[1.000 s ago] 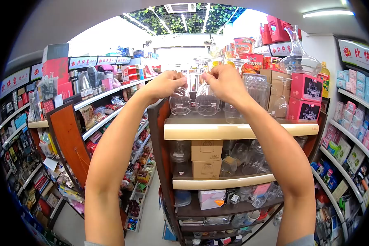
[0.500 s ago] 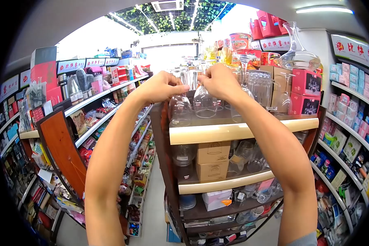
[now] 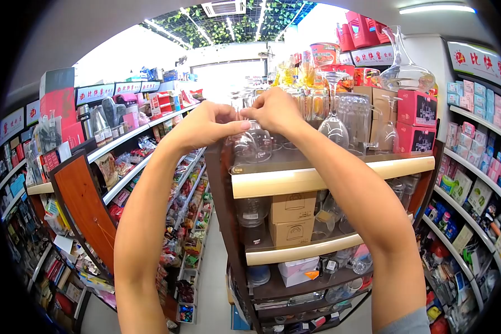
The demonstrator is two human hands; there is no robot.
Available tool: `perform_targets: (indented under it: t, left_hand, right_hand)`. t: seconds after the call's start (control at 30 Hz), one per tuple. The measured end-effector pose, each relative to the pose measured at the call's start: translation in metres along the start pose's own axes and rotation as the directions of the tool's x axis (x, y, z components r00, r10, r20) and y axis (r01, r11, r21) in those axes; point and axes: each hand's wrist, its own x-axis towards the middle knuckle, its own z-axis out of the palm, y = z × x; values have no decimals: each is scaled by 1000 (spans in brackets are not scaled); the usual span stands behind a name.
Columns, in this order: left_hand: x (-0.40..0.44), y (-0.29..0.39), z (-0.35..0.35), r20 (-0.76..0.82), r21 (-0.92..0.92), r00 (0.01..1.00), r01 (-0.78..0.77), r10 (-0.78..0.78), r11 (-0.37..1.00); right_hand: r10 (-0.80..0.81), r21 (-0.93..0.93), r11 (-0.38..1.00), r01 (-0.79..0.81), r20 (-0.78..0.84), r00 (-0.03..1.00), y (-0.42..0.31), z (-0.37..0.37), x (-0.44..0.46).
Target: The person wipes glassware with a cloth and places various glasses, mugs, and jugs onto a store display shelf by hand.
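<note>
At the left end of the shelf top, my left hand [image 3: 214, 127] is closed, thumb and fingers pinched at the top of an upside-down wine glass [image 3: 242, 149]. Close beside it, my right hand [image 3: 277, 111] pinches the stem of a second inverted wine glass [image 3: 263, 146]. The two clear bowls overlap in view, and I cannot tell whether they touch. My fingers partly hide both stems. To the right stands another upside-down wine glass [image 3: 334, 131], apart from my hands.
Glass mugs [image 3: 353, 119], pink boxes [image 3: 416, 123] and a glass decanter [image 3: 406, 72] stand farther right. The shelf's cream edge [image 3: 334, 177] runs below my right forearm. Brown boxes [image 3: 292, 222] and glassware fill lower levels. An aisle [image 3: 214, 256] separates this unit from stocked shelves at left.
My right hand has moved left with its wine glass, bringing it up to the one at my left hand. My left hand has shifted slightly left and down.
</note>
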Motion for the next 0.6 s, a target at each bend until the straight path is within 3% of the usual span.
perform_targets:
  t: [0.13,0.27,0.33,0.5,0.57,0.6]
  left_hand:
    - [-4,-11,-2,-55,-92,997,-65,60,994]
    - [-11,-1,1,-44,-66,999,-26,23,997]
    - [-10,-3,2,-56,-46,998,-25,22,999]
    - [-5,0,5,-64,38,998,-11,13,999]
    - [-14,2,2,-98,65,995,21,-14,998]
    - [-17,2,5,-131,33,991,16,-12,999]
  right_hand:
    - [-70,37,997,71,-24,997,6,13,12]
    - [-81,-7,997,80,-66,995,7,14,12]
    - [-6,31,1000,5,30,1000,8,8,8]
    - [47,85,995,-53,63,997,10,-8,-2]
    - [41,128,989,-70,210,977,1,-16,-11]
    - [-58,-108,992,66,74,996,1,-31,-24]
